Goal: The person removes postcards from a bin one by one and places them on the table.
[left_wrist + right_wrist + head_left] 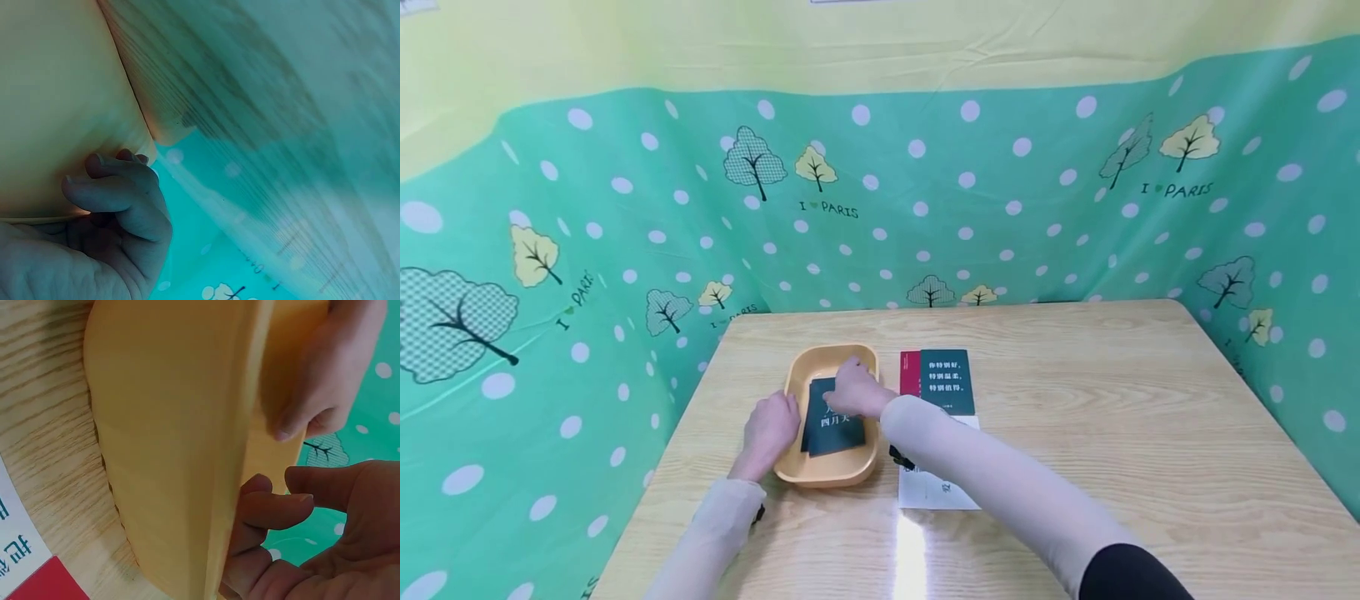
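Note:
A yellow plastic basin [827, 478] stands on the left part of the table. Inside it lie dark teal books [837, 435] with white lettering, overlapping each other. My left hand [771, 429] grips the basin's left rim; its curled fingers show against the basin wall [62, 81] in the left wrist view. Over the books, inside the basin, is my right hand [855, 390]. In the right wrist view this right hand [294, 544] has thumb and forefinger apart with nothing seen between them. The near wall of the basin [169, 425] hides part of its lower fingers.
Right of the basin, a dark green book [949, 383] overlaps a red book [910, 375]. White books [934, 493] lie just nearer, partly under my right sleeve. A wood-grain table [1112, 400] extends to the right. Green dotted cloth [917, 179] hangs around it.

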`<state>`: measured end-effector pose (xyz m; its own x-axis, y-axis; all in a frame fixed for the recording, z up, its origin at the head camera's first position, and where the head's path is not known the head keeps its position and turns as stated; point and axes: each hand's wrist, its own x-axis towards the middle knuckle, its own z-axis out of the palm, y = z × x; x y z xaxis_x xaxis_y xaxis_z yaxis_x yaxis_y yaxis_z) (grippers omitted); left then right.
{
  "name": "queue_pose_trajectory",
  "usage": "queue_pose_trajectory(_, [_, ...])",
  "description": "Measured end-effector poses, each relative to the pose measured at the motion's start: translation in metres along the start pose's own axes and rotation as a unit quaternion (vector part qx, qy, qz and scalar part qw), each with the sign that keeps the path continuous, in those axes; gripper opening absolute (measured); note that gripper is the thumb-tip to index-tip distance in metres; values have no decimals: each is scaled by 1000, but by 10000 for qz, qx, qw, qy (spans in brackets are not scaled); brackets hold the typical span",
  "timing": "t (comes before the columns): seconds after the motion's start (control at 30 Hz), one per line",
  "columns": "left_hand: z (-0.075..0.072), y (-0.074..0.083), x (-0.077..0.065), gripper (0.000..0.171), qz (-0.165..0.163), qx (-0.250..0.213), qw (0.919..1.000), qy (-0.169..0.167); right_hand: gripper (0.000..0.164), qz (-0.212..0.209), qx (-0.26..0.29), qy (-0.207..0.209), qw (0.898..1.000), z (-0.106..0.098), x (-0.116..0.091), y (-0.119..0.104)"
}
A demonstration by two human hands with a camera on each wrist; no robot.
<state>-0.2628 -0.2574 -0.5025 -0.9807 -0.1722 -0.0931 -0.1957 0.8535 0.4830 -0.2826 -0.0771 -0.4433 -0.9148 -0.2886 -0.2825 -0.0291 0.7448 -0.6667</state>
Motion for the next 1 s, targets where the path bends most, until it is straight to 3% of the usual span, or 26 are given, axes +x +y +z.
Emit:
queue_pose_trajectory(0.13, [1,-1,1,43,-68,-78,9999,-125,82,69,-669,-33,9977,8,2,-2])
queue_pose_trajectory(0.3, [2,-2,0,43,-64,-97,9997,-200,81,110,-1759,128,9843,21,7,-2])
queue_pose_trajectory(0.4, [2,-3,1,42,37,-15,10000,-45,80,-132,-2550,246,9665,29,10,-1])
queue_pose_trajectory(0.5, [1,-3,1,41,77,45,9999,47,79,-518,-3533,393,9332,36,11,0])
queue_pose_trajectory(0.6, [1,-2,1,41,58,48,10000,10,80,-621,-3902,511,9172,39,9,1])
queue_pose_trajectory(0.7, [1,-1,0,40,16,20,10000,-32,85,-598,-3831,493,9204,41,7,1])
queue_pose_trajectory(0.9, [1,0,0,41,6,0,10000,-46,95,-410,-2816,380,9579,45,8,4])
queue_pose_trajectory(1.0, [1,-1,0,42,-23,-46,10000,-60,96,-441,-2445,415,9677,46,9,5])
